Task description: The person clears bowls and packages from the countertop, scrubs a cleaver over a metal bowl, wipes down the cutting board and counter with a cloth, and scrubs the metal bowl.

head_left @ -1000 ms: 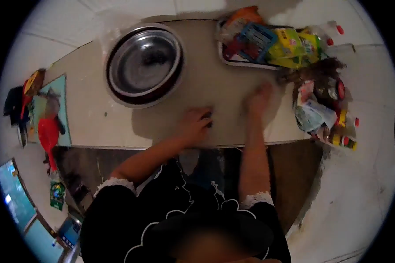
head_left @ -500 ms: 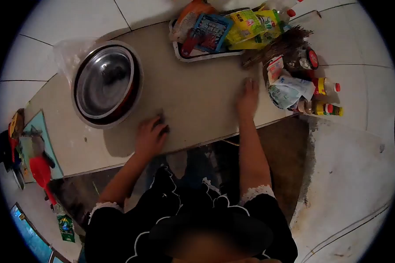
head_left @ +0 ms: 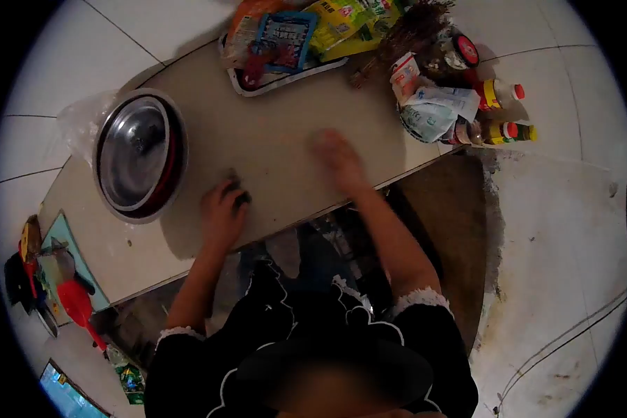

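My left hand (head_left: 222, 212) rests on the tabletop (head_left: 272, 129) near its front edge. Its fingers curl around something small and dark (head_left: 241, 198), too unclear to name. To the right, my right hand (head_left: 338, 161) is smeared by motion. It looks flat and palm down, low over the table or touching it, with fingers stretched out and nothing visible in them. Beyond my left hand, a metal basin (head_left: 134, 153) is nested in a reddish one, both set in a wider metal rim.
At the back, a tray (head_left: 285, 85) holds food packets. A dried twig bundle (head_left: 411, 31), a lidded jar (head_left: 465, 51) and several bottles (head_left: 494, 94) crowd the right end. A clear plastic bag (head_left: 83, 125) lies behind the basins. A red-handled tool (head_left: 75, 301) is at far left.
My right hand has swept leftward from the table's right side toward the middle. My left hand stays near the front edge with the dark thing. The whole view has turned slightly.
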`<state>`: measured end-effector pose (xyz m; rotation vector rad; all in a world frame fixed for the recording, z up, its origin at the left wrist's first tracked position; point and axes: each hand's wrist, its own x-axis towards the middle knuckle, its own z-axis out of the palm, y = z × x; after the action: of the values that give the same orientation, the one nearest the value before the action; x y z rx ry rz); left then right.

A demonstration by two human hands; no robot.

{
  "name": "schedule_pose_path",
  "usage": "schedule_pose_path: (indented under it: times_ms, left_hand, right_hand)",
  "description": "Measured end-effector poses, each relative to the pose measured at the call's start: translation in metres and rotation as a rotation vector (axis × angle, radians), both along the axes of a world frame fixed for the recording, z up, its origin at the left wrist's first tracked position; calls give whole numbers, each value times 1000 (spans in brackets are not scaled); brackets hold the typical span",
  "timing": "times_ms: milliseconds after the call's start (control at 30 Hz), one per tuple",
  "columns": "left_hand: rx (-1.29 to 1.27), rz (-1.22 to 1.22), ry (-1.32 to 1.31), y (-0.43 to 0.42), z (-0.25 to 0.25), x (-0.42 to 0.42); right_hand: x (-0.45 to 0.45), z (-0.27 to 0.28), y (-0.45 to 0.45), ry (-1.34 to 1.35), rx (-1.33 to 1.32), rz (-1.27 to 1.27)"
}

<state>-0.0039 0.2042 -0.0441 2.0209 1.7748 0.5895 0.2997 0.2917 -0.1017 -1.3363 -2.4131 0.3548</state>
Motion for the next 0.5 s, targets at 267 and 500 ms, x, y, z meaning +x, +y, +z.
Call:
schedule_pose_path:
  times_ms: [267, 500]
  left_hand:
    - [14, 182, 74, -11, 0, 0]
    - [28, 308, 116, -37, -6, -35]
  right_hand:
    - [-27, 20, -22, -190, 107, -396]
    - [-163, 39, -51, 210, -146, 287]
